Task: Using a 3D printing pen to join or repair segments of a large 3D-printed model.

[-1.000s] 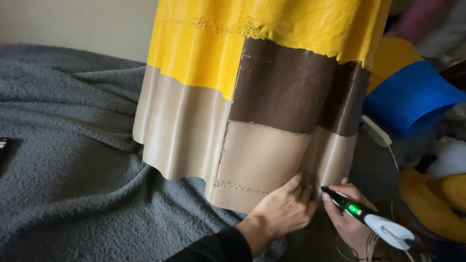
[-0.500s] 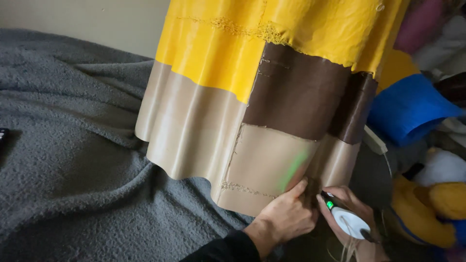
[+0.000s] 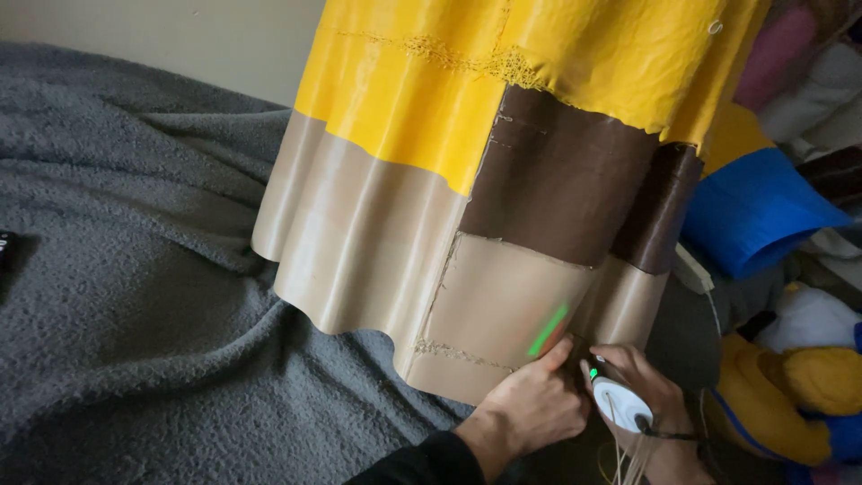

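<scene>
Both hands low at the hem of the big ribbed shell.

Left hand [image 3: 530, 409] presses flat on the tan panel [image 3: 503, 310] near its bottom edge on the grey blanket [image 3: 135, 314]. Right hand [image 3: 642, 404], just beside it, is clamped on a pen tool [image 3: 615, 395], green light glowing, tip at the seam. Yellow band [image 3: 431, 99] above, brown patch [image 3: 557, 175] between.

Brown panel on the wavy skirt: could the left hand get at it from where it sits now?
Probably yes. The left hand rests on the beige panel just below the brown panel, and nothing lies between them. The right hand holds a pen-like tool off to the side.
</scene>
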